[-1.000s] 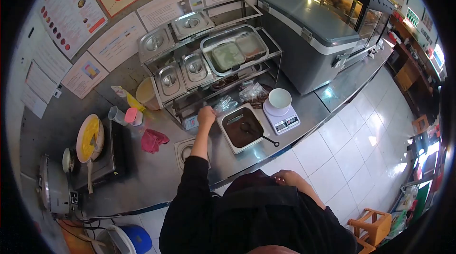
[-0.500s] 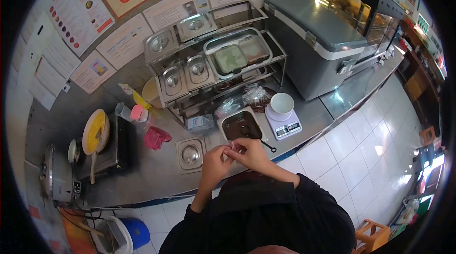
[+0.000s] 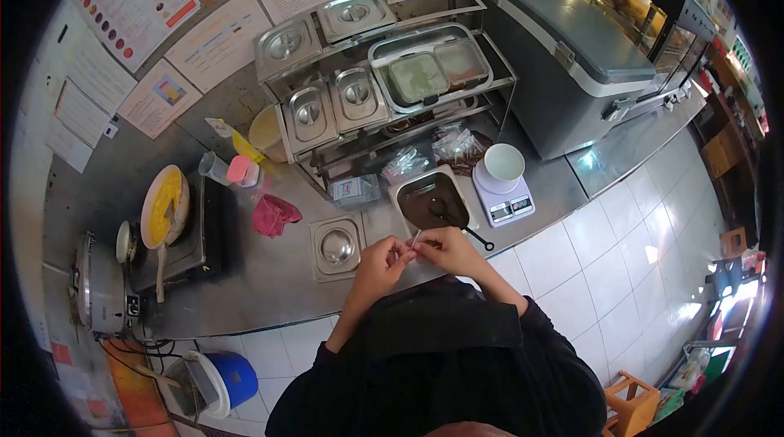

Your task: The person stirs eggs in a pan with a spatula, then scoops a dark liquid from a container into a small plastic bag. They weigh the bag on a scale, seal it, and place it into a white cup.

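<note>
Above the counter's front edge, my left hand [image 3: 382,264] and my right hand [image 3: 452,251] meet fingertip to fingertip, both closed in a pinch. Between them is a thin pale strip [image 3: 416,238], small and slightly see-through; its kind I cannot make out. Just beyond my fingers stands a steel pan of dark brown sauce [image 3: 418,207]. A black ladle [image 3: 464,228] rests in it, its handle over the pan's near right corner. Left of the hands lies a steel lid [image 3: 336,246].
A white bowl [image 3: 504,162] sits on a kitchen scale [image 3: 506,206]. Behind are clear plastic packets [image 3: 406,164] and a metal rack [image 3: 478,2] of lidded pans. At left lie a pink cloth [image 3: 275,216] and a frying pan [image 3: 178,223] on a stove. A grey cooler box [image 3: 563,37] stands right.
The view has shifted, so the counter items appear lower right. My fingertips have drawn slightly apart, and the pale strip shows more upright between them.
</note>
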The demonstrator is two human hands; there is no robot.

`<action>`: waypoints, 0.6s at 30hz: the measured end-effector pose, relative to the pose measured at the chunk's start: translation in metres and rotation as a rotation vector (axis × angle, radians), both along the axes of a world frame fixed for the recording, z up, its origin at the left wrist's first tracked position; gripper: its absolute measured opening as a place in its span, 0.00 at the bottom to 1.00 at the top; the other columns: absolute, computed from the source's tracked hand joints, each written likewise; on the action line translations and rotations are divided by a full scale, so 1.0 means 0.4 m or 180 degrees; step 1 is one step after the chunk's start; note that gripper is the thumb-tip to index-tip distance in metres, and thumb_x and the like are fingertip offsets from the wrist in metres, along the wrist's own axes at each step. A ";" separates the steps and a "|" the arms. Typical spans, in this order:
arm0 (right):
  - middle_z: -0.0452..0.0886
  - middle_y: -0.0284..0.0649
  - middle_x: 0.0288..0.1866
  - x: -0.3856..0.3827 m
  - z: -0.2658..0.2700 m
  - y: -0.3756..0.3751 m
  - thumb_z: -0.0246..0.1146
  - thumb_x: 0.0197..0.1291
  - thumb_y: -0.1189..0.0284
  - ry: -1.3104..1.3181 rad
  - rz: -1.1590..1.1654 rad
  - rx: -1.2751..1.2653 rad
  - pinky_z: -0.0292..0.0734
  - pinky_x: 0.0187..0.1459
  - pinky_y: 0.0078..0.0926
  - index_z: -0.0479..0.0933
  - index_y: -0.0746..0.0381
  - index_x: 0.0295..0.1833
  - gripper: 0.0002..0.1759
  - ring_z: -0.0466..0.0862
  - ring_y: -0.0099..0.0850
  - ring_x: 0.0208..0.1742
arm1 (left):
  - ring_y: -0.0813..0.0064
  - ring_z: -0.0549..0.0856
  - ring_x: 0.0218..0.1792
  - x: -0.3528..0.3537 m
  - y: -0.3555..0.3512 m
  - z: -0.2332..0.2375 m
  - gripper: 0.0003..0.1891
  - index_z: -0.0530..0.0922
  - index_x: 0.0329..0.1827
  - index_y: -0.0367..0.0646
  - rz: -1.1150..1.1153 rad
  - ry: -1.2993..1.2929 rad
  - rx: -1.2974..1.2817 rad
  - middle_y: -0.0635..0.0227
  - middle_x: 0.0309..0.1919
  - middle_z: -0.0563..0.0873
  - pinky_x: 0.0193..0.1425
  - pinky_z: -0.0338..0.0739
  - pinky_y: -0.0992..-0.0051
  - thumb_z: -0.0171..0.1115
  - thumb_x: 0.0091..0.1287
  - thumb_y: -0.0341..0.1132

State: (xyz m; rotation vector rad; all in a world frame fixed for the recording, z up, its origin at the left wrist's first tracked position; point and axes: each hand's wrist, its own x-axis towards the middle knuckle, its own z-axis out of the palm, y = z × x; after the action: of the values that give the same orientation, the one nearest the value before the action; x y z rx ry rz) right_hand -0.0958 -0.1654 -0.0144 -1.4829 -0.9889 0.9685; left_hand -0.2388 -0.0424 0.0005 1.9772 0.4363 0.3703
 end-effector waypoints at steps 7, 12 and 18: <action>0.78 0.52 0.27 -0.057 -0.021 0.047 0.59 0.56 0.72 -0.1976 -0.0529 0.0495 0.75 0.34 0.44 0.76 0.66 0.30 0.08 0.80 0.52 0.31 | 0.51 0.80 0.24 0.003 0.031 -0.016 0.07 0.74 0.30 0.39 -0.0348 0.0069 0.1583 0.55 0.25 0.81 0.28 0.73 0.60 0.58 0.62 0.33; 0.77 0.50 0.25 -0.065 -0.010 0.069 0.61 0.51 0.74 -0.1659 -0.0445 0.0631 0.75 0.31 0.41 0.74 0.66 0.26 0.06 0.80 0.49 0.28 | 0.51 0.80 0.24 -0.014 0.080 -0.031 0.06 0.72 0.28 0.39 -0.0499 -0.0283 0.1470 0.55 0.22 0.79 0.27 0.72 0.61 0.56 0.61 0.31; 0.77 0.46 0.22 -0.105 -0.042 0.093 0.62 0.49 0.74 -0.2229 -0.0534 0.0684 0.75 0.29 0.38 0.74 0.65 0.24 0.07 0.80 0.44 0.25 | 0.58 0.78 0.19 -0.042 0.123 -0.050 0.07 0.69 0.28 0.39 0.0372 -0.0200 0.1413 0.58 0.20 0.76 0.24 0.70 0.67 0.60 0.56 0.28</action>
State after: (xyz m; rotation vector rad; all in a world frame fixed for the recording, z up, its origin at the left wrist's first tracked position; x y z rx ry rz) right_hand -0.1378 -0.1281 -0.0314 -1.7187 -1.3793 0.1933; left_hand -0.2555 0.0066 -0.0196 2.3665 0.4590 0.6462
